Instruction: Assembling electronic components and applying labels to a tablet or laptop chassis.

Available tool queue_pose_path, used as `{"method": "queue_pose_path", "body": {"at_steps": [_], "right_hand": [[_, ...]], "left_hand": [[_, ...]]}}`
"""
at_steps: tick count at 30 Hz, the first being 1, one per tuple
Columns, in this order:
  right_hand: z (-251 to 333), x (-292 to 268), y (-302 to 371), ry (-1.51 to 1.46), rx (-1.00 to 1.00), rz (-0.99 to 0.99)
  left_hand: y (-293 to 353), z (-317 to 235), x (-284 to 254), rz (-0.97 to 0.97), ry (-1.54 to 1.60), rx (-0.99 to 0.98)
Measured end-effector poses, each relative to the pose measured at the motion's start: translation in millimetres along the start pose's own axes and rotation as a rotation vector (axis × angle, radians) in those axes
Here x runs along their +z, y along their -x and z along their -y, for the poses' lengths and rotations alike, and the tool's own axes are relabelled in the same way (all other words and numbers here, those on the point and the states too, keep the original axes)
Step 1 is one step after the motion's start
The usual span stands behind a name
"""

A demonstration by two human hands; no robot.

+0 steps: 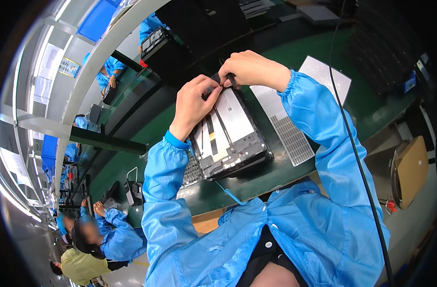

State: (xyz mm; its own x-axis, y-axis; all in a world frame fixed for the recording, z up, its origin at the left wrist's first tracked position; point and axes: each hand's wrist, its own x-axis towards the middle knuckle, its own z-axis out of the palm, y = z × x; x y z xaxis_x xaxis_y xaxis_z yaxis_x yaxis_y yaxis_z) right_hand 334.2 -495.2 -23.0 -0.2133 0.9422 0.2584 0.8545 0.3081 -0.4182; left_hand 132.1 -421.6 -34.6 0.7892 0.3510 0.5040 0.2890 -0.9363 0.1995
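An opened electronic device (pixel 237 126) lies on the green worktop, with a dark frame, a silver-white inner face and several flat cables. At its far edge my two hands meet. My left hand (pixel 193 103) is closed in a pinch, its fingertips against a small black piece (pixel 216 77). My right hand (pixel 253 71) comes in from the right, fingers bent and closed on black material at the same edge. How far this black material runs under the fingers is hidden. Part of a keyboard (pixel 193 171) shows beneath the device's left side.
A silver panel with a keyboard grid (pixel 292 138) lies right of the device, beside another pale panel (pixel 331 79). A black cable (pixel 354 143) hangs across the right side. A blue strap (pixel 232 195) lies at the table's front edge. Co-workers (pixel 122 239) sit at left.
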Motion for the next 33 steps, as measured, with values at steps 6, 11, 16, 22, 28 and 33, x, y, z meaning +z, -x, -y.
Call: {"method": "queue_pose_path", "body": {"at_steps": [6, 11, 16, 22, 28, 33], "right_hand": [[-4.4, -1.1, 2.5, -0.048, 0.039, -0.006], [-5.9, 0.9, -2.6, -0.010, 0.046, 0.028], [-29.8, 22.7, 4.2, -0.318, 0.068, -0.237], [-34.2, 54.7, 5.2, -0.697, 0.197, -0.169], [-33.1, 60.9, 4.8, -1.187, 0.471, -0.040], [-29.2, 72.1, 7.0, -1.160, 0.443, -0.121]], "left_hand": [[-2.5, -18.2, -5.1, -0.031, 0.036, -0.043], [1.9, -2.4, 2.3, -0.050, -0.030, 0.038], [2.0, -3.4, 9.1, -0.063, 0.008, 0.038], [3.5, -5.1, 7.4, -0.055, -0.019, 0.015], [1.3, -7.0, 9.5, -0.064, 0.051, 0.002], [3.9, 1.4, 11.8, -0.055, 0.135, -0.078]]}}
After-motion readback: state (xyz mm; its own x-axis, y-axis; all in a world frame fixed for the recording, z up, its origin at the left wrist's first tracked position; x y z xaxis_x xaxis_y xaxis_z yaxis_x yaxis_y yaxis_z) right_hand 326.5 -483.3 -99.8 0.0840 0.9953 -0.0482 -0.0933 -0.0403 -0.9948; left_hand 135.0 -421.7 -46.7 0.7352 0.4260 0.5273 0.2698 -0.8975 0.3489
